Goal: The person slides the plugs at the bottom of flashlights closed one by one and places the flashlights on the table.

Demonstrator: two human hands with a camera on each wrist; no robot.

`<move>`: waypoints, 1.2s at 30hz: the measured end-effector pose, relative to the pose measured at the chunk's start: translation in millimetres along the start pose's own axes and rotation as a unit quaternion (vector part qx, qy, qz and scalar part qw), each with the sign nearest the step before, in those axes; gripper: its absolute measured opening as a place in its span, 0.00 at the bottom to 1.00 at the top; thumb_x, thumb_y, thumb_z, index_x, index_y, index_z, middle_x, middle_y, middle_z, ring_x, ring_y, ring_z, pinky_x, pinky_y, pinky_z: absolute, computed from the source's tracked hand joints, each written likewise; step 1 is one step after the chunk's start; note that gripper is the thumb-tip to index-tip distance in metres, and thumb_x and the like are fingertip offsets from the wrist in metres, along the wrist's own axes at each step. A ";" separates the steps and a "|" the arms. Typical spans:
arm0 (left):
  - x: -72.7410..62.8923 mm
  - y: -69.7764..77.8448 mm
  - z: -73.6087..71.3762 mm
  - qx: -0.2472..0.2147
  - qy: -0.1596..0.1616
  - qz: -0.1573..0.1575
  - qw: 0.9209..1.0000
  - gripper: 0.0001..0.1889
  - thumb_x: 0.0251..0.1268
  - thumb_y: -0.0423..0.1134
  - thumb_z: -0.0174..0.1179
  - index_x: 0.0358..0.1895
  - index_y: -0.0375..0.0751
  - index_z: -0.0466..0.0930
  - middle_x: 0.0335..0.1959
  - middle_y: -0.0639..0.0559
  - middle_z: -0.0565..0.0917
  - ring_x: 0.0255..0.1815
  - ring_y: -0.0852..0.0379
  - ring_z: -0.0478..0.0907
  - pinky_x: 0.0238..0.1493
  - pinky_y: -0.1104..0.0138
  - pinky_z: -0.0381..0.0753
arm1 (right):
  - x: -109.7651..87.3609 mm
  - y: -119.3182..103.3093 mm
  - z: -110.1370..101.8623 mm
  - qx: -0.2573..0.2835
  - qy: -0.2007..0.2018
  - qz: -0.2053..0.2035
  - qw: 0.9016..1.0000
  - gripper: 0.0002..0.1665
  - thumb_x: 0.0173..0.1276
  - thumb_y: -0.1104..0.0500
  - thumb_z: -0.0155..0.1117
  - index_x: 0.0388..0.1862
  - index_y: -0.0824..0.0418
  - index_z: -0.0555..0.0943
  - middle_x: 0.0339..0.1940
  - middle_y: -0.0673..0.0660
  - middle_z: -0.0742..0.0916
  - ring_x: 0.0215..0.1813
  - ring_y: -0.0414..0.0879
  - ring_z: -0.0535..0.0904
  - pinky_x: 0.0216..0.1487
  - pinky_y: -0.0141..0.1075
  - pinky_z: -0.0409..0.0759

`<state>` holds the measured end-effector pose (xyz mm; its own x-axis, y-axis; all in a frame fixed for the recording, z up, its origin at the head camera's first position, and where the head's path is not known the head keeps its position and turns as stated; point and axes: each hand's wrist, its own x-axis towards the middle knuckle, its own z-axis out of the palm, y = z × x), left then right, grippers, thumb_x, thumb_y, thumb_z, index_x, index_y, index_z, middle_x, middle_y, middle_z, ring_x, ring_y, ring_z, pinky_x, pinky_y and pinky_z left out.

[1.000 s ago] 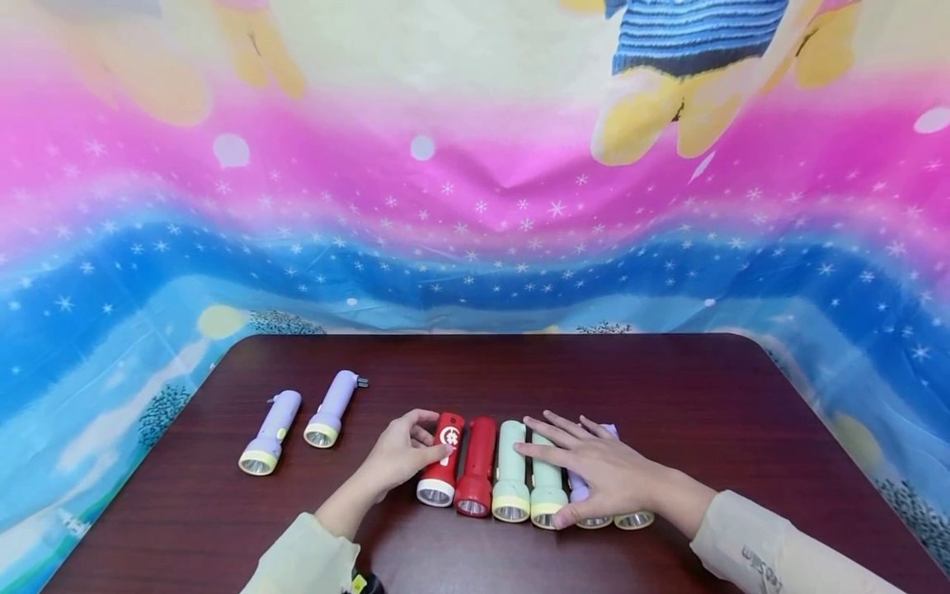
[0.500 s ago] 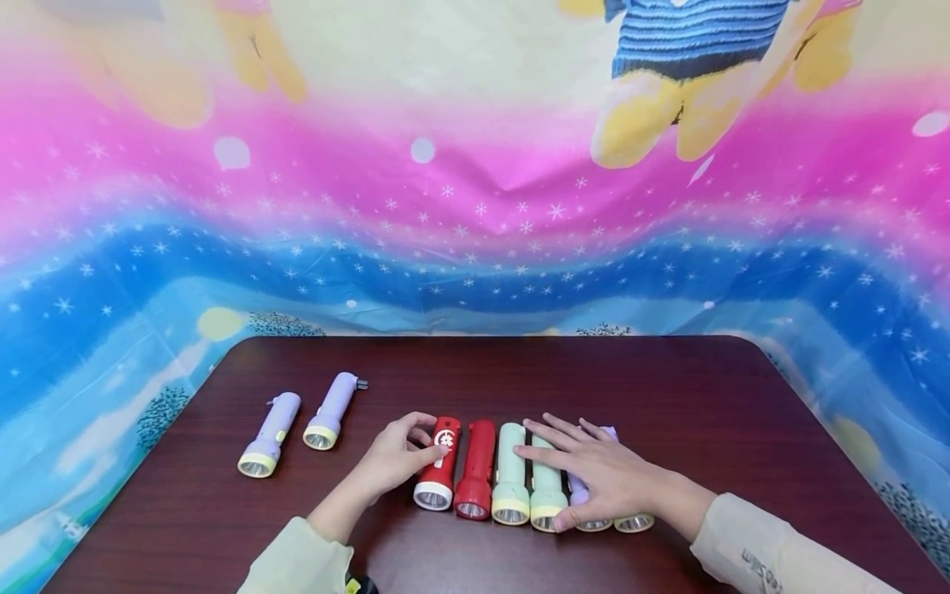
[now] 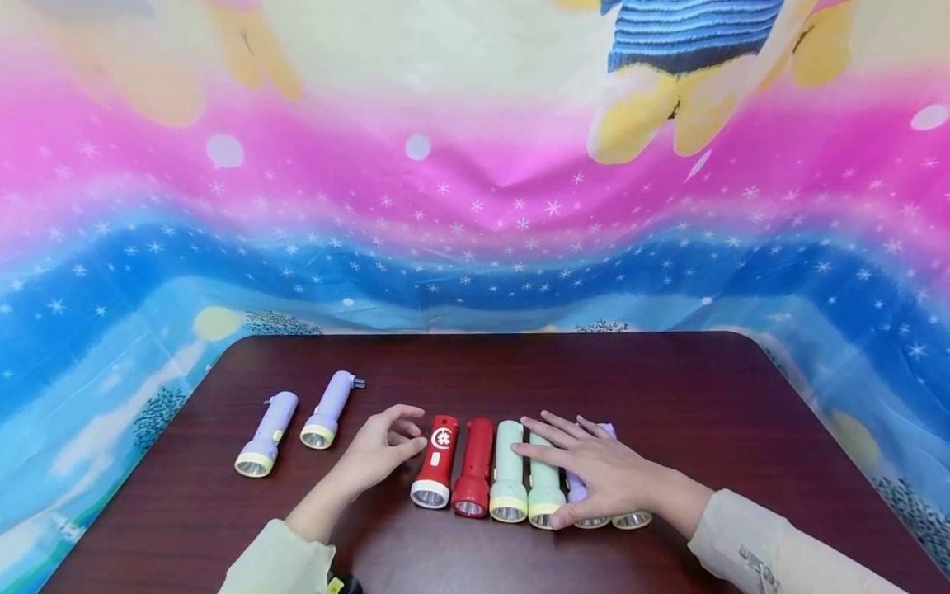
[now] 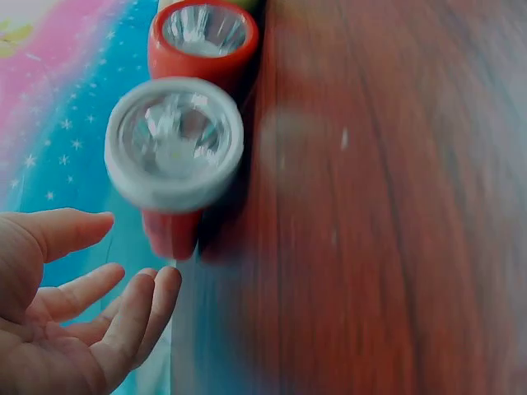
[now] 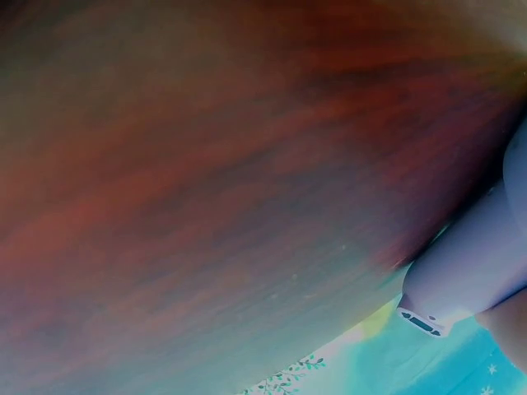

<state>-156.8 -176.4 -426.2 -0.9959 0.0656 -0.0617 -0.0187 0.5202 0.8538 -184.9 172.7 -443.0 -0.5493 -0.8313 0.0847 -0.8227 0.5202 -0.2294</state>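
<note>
A red flashlight with a white rim [image 3: 436,454] lies at the left end of a row on the table. My left hand [image 3: 374,454] is just left of it, fingers loosely bent and apart from it; the left wrist view shows a gap between the fingertips and its white head [image 4: 173,193]. Beside it lie an all-red flashlight [image 3: 473,466], a pale green flashlight [image 3: 509,462] and another green flashlight [image 3: 545,487]. My right hand [image 3: 609,470] spreads its fingers over the row's right part, partly hiding the second green flashlight and purple flashlights [image 5: 469,255].
Two purple flashlights, a nearer one [image 3: 267,433] and a farther one [image 3: 329,408], lie apart at the left of the dark wooden table [image 3: 668,371]. A printed cloth [image 3: 475,165] hangs behind the table. A dark object [image 3: 345,584] shows by the left sleeve.
My left hand has let go of the white-rimmed red flashlight and drawn back left. That flashlight has shifted slightly left, leaving a gap to the all-red one. My right hand keeps its place.
</note>
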 end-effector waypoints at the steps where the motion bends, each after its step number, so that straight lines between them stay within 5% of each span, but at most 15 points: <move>1: -0.1 -0.9 -2.7 0.004 0.004 0.000 1.000 0.21 0.62 0.32 0.66 0.59 0.38 0.77 0.40 0.48 0.84 0.36 0.56 0.80 0.37 0.68 0.80 | 0.0 -0.1 0.3 0.000 -0.001 0.000 1.000 0.54 0.56 0.17 0.51 0.79 0.33 0.55 0.82 0.52 0.59 0.81 0.61 0.55 0.66 0.73 0.60; 10: -4.3 -16.7 -33.9 -0.027 0.010 -0.010 1.000 0.20 0.67 0.34 0.63 0.61 0.34 0.75 0.44 0.42 0.83 0.39 0.50 0.82 0.39 0.63 0.84 | -1.6 -0.9 2.6 0.004 -0.001 0.003 1.000 0.54 0.56 0.17 0.51 0.79 0.33 0.55 0.82 0.51 0.59 0.81 0.61 0.55 0.66 0.73 0.60; 15: -13.0 -23.9 -53.2 -0.003 0.044 0.018 0.999 0.20 0.68 0.35 0.63 0.61 0.34 0.76 0.47 0.40 0.83 0.44 0.48 0.84 0.40 0.67 0.84 | -0.3 -0.9 3.0 0.008 -0.005 0.001 1.000 0.54 0.56 0.16 0.50 0.79 0.33 0.54 0.82 0.52 0.59 0.81 0.61 0.54 0.67 0.73 0.59; 24: -16.0 -31.4 -85.3 0.063 0.148 0.085 0.983 0.16 0.65 0.31 0.64 0.55 0.31 0.79 0.45 0.35 0.85 0.40 0.65 0.82 0.41 0.79 0.78 | 1.4 -1.5 -0.6 0.006 -0.010 0.008 1.000 0.54 0.56 0.17 0.53 0.79 0.31 0.54 0.83 0.50 0.58 0.81 0.59 0.53 0.67 0.72 0.59; 31: -5.3 -40.5 -107.1 0.103 0.214 0.071 0.969 0.15 0.66 0.34 0.63 0.55 0.37 0.81 0.45 0.39 0.87 0.39 0.85 0.72 0.46 0.80 0.73 | 0.8 -2.3 -1.5 0.007 -0.015 0.016 1.000 0.54 0.55 0.19 0.56 0.79 0.31 0.53 0.83 0.49 0.57 0.82 0.58 0.52 0.68 0.72 0.58; 36: 3.6 -44.5 -113.3 0.100 0.212 0.055 0.971 0.17 0.68 0.36 0.62 0.57 0.36 0.79 0.48 0.37 0.85 0.41 0.79 0.76 0.44 0.84 0.73 | 1.2 -1.9 -1.8 0.005 -0.017 0.022 1.000 0.54 0.55 0.19 0.57 0.79 0.30 0.53 0.83 0.48 0.57 0.82 0.58 0.52 0.69 0.71 0.58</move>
<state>-169.6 -295.8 -405.9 -0.9385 -0.2038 0.2786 0.0651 0.6882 0.7226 -184.2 171.0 -440.7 -0.5795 -0.8139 0.0412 -0.7963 0.5547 -0.2413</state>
